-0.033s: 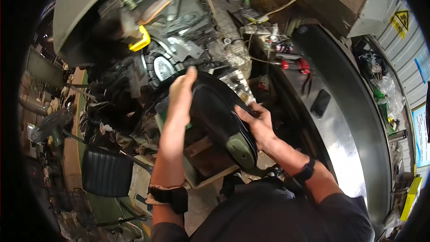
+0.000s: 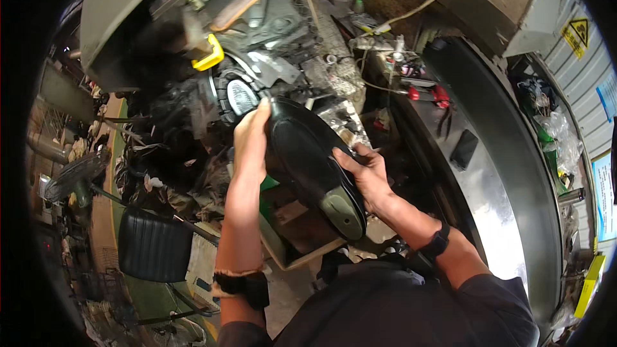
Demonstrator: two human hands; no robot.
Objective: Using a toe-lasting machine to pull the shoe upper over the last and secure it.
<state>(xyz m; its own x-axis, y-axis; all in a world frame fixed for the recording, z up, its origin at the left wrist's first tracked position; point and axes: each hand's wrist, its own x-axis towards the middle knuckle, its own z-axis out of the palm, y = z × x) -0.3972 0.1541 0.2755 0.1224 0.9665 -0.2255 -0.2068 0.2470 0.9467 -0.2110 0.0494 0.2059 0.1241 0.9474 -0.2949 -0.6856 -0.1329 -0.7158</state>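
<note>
Both my hands hold a black shoe (image 2: 306, 144) slantwise in front of me, its toe end up and to the left. At its near end a green, last-like piece (image 2: 345, 212) with a small hole shows in the opening. My left hand (image 2: 250, 138) lies along the toe's left side; its fingers are partly hidden. My right hand (image 2: 367, 177) grips the right side, thumb on the upper edge and the other fingers mostly out of sight. Just beyond the toe is a black ribbed ring (image 2: 239, 97) with a bright oval middle, on a dark machine.
A yellow bracket (image 2: 209, 54) sits on the machine. Below the shoe stands an open bin (image 2: 283, 257). A black conveyor belt (image 2: 495, 122) runs along the right, with a phone (image 2: 463, 149) and a red-handled tool (image 2: 424, 94) beside it. A black seat (image 2: 154, 244) is at the left.
My left hand and the shoe's toe end have shifted slightly left. The shoe is turned a little, showing more of its upper. Both hands still hold it.
</note>
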